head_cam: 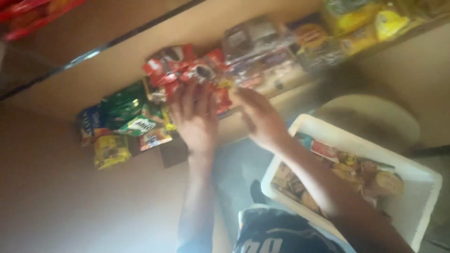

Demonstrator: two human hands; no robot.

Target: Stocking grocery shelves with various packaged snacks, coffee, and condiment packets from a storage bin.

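Blurred, tilted view. A long pale shelf (117,65) runs across the frame, already lined with snack packets: yellow bags (361,23) at the far right, clear-wrapped packs (255,44) beside them, green packets (124,105) and a yellow packet (111,151) at the left. A white tub (422,197) near the person's right arm holds more wrapped goods, so stocking looks partly done, with a fair amount left in the tub. Red packets (180,65) sit mid-shelf. The left hand (194,119) lies flat, fingers spread, against the red packets, pressing rather than gripping. The right hand (260,117) is just beside them, fingers loosely extended; whether it holds anything cannot be told.
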